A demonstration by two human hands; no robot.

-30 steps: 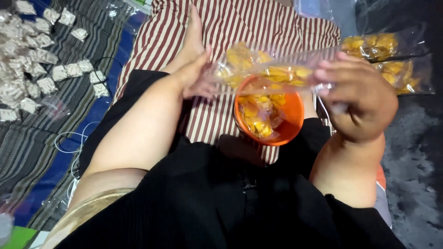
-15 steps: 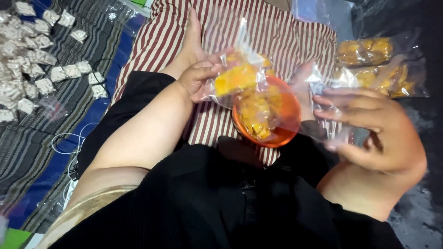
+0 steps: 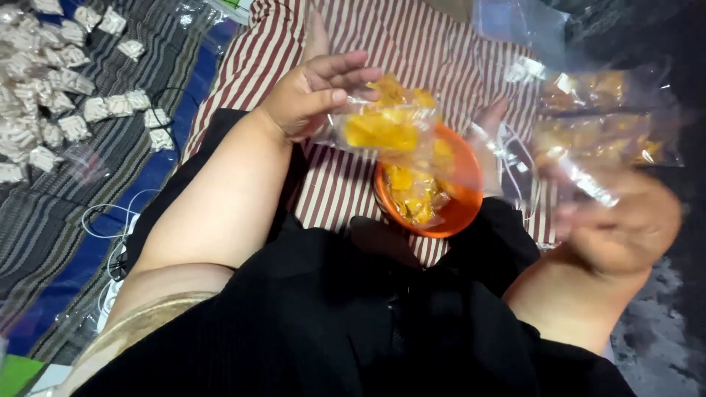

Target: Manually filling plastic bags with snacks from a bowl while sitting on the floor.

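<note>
My left hand (image 3: 312,92) pinches a small clear packet (image 3: 382,129) filled with yellow snack pieces, holding it just above the left rim of an orange bowl (image 3: 460,213). The bowl sits on a red-and-white striped cloth (image 3: 331,184) between my legs and holds more yellow pieces and crumpled clear plastic. My right hand (image 3: 618,220) is blurred by motion, to the right of the bowl. Its fingers are curled around a thin clear plastic bag (image 3: 588,184).
Filled clear packets of yellow snacks (image 3: 603,117) lie piled at the right. Several small white packets (image 3: 51,110) are spread over a dark striped mat at the left. A white cable (image 3: 110,220) lies beside my left leg. A bare foot (image 3: 316,37) rests on the cloth.
My right hand has swung away to the right of the bowl with the clear plastic. My left hand keeps the filled packet over the bowl and has lowered it slightly.
</note>
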